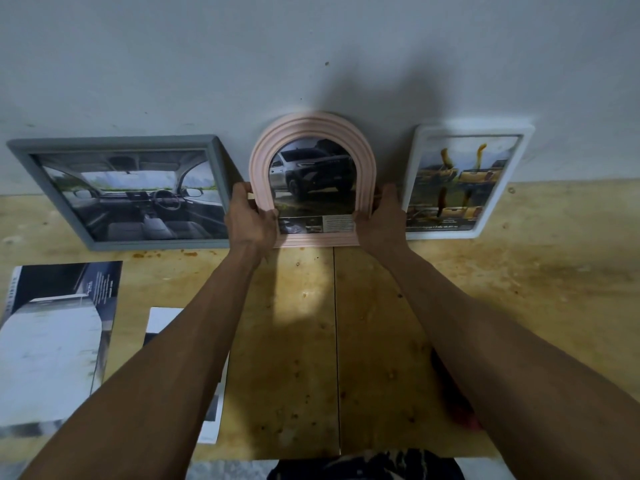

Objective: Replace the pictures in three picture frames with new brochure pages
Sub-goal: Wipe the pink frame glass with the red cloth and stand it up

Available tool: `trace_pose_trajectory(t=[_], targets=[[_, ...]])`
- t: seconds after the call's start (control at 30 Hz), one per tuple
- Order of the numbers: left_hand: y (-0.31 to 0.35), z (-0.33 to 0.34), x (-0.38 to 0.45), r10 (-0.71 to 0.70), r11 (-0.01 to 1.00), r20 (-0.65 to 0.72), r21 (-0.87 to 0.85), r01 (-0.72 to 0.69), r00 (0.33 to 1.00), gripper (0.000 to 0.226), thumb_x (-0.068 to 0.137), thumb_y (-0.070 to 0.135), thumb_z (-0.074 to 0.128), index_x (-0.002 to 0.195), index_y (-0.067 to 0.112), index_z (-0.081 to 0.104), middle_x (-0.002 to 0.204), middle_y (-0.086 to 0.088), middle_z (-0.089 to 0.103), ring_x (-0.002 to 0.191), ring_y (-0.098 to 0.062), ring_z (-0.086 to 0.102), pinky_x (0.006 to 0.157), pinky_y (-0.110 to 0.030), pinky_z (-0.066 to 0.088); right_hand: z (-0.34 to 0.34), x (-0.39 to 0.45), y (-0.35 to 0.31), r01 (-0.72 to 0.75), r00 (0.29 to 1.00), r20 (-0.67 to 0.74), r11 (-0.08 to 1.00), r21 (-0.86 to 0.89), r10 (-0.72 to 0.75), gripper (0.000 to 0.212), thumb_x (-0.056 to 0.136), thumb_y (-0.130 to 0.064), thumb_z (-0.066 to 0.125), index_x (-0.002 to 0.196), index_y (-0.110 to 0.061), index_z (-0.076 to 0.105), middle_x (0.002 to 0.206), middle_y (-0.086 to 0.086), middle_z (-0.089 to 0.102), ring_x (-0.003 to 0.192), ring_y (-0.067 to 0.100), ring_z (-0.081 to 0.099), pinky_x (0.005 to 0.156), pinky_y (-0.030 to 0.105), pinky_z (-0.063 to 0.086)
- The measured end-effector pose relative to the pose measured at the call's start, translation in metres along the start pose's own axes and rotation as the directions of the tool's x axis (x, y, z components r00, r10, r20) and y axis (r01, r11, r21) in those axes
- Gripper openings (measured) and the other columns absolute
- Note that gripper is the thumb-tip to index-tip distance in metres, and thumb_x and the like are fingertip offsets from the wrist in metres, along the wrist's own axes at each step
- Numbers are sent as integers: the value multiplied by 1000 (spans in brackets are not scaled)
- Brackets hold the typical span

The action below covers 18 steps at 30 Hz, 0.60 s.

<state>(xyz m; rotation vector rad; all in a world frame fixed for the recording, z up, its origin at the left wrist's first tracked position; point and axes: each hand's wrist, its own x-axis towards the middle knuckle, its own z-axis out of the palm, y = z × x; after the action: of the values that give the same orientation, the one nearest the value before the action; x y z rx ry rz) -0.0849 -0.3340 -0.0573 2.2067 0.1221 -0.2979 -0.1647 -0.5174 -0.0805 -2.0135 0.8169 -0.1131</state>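
A pink arch-topped picture frame with ridged moulding stands at the far middle of a pale plywood table, leaning back against a grey-white wall. It holds a brochure page showing a silver off-road car on a dirt track, with a strip of small photos and a block of print along the bottom; the print is too small to read.

The left hand grips the frame's lower left side, thumb on the front moulding and fingers curled round the edge. The right hand grips the lower right side in the same way, its fingers wrapped behind the frame.

Just left of it, a grey rectangular wooden frame leans on the wall and holds a landscape picture of a car interior with steering wheel and dashboard. Just right, a white rounded-corner frame leans on the wall and holds a page of yellow pickup trucks, with a line of unreadable writing at its foot.

On the near left of the table lies a loose brochure page showing a white vehicle on a dark ground, with small white text that cannot be read. Beside it, a second white-edged page lies partly hidden under the left forearm.
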Motion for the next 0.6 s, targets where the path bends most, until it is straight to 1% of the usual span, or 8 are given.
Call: trace_pose_trajectory(t=[0.1, 0.17, 0.23, 0.3, 0.37, 0.43, 0.5, 0.6], targets=[[4, -3, -4, -34, 999, 24, -18, 34, 999, 54, 88, 2, 70, 135, 10, 43, 109, 2, 57, 97, -13, 55, 56, -5, 41, -2, -4, -1, 7, 1000, -11, 1000, -6, -7, 46, 88, -4, 66, 126, -4, 40, 120, 13, 59, 105, 25, 62, 89, 32, 54], [6, -7, -12, -60, 997, 45, -51, 62, 997, 67, 88, 1, 70, 145, 10, 36, 119, -1, 57, 102, -11, 53, 69, -3, 45, -6, -10, -3, 13, 999, -37, 1000, -4, -13, 51, 85, -4, 69, 127, -6, 41, 120, 11, 60, 107, 26, 63, 86, 33, 56], [5, -12, -25, -69, 996, 43, -50, 71, 997, 74, 87, 2, 72, 149, 11, 32, 136, -6, 56, 114, -15, 54, 94, -18, 47, -12, -21, -5, 1, 998, -64, 1000, 21, 1, 54, 83, -4, 70, 129, -9, 43, 121, 8, 60, 109, 23, 61, 81, 27, 54], [2, -16, -40, -61, 997, 27, -39, 62, 998, 76, 85, 7, 75, 147, 10, 32, 139, -11, 55, 124, -26, 56, 105, -41, 48, -19, -38, -5, -29, 995, -93, 999, 38, 32, 58, 84, -6, 69, 135, -12, 42, 125, 7, 57, 113, 21, 57, 81, 26, 49], [-1, -17, -58, -37, 998, 31, -46, 39, 999, 74, 85, 11, 75, 146, 10, 33, 137, -14, 55, 124, -31, 56, 104, -49, 49, -29, -58, -3, -40, 990, -134, 998, 53, 46, 55, 88, -12, 66, 137, -14, 42, 123, 8, 58, 107, 20, 59, 82, 26, 51], [-4, -16, -75, -4, 1000, 42, -30, 5, 999, 69, 87, 15, 74, 144, 11, 35, 138, -15, 54, 124, -33, 56, 101, -51, 51, -43, -78, 0, -46, 984, -167, 996, 76, 58, 47, 91, -15, 64, 134, -14, 45, 111, 4, 60, 92, 14, 60, 76, 19, 52], [-4, -11, -92, 53, 998, 71, -19, -52, 996, 63, 88, 17, 73, 141, 12, 40, 136, -13, 56, 122, -33, 57, 98, -49, 53, -58, -95, 7, -52, 977, -201, 997, 64, 64, 44, 89, -11, 64, 130, -14, 50, 107, 2, 61, 92, 15, 59, 73, 24, 49], [1, 1, -119, 154, 988, 123, -18, -153, 980, 50, 88, 15, 72, 132, 11, 49, 117, -7, 63, 109, -28, 62, 91, -42, 55, -82, -114, 22, -75, 968, -241, 997, -1, 73, 42, 87, -11, 63, 127, -15, 54, 102, 3, 65, 94, 19, 61, 69, 22, 42]])
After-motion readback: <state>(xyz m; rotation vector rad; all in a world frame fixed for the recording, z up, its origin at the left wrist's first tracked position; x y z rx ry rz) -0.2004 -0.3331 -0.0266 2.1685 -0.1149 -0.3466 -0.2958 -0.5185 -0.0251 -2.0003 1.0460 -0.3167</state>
